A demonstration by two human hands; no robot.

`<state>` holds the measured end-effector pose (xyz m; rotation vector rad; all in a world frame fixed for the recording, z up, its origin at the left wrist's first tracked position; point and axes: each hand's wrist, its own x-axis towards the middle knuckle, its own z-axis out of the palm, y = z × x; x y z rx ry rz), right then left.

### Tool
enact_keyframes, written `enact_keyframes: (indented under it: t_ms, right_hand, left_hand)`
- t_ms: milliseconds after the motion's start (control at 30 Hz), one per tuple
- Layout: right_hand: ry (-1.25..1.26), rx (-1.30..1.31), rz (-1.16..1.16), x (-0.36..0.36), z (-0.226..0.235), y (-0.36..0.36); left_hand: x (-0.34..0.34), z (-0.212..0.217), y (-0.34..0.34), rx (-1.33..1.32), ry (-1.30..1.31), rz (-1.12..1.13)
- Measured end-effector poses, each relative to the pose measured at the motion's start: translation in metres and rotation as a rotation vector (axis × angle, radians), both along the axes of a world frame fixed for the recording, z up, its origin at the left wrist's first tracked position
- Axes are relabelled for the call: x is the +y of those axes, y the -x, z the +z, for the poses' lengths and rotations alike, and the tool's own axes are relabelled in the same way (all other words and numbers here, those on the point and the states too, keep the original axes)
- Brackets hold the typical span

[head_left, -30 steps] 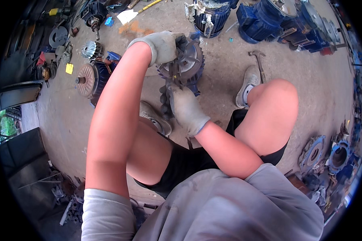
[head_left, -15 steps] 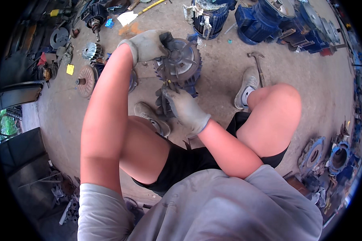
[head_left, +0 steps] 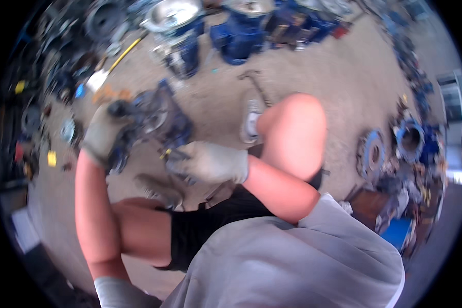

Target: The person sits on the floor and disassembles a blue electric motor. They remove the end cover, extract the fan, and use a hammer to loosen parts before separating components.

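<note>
The blurred blue motor (head_left: 165,119) sits on the floor (head_left: 354,92) left of centre, beyond the knees, its finned edge facing right. The gloved left hand (head_left: 103,132) curls at its left side; blur hides whether it grips anything. The gloved right hand (head_left: 205,161), fingers bent, is on the near right, by a small yellow-marked piece (head_left: 166,153); its hold cannot be told. Floor opens rightward to a hammer (head_left: 256,88), bounded by blue motors (head_left: 236,38) far and a ring flange (head_left: 371,154) right.
</note>
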<state>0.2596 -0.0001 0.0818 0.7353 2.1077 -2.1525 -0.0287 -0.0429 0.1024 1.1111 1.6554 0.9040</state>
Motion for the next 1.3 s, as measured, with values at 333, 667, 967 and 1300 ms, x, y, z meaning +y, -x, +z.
enact_keyframes:
  t_ms: [333,667,967,1300]
  right_hand:
    - [-0.407,0.251,-0.178,-0.038,0.063,-0.201]
    - [0.013,-0.913,-1.023,-0.044,-0.327,-0.428]
    - [-0.718,-0.667,-0.515,0.004,-0.077,-0.301]
    - [-1.277,-0.129,0.427,-0.027,0.223,-0.108]
  left_hand:
    - [-0.019,0.054,-0.176,0.021,-0.237,0.03]
    - [-0.013,0.009,-0.158,0.033,-0.268,0.179]
    - [-0.025,0.001,-0.132,-0.054,-0.411,0.369]
    - [-0.045,-0.024,-0.111,-0.194,-0.455,0.598]
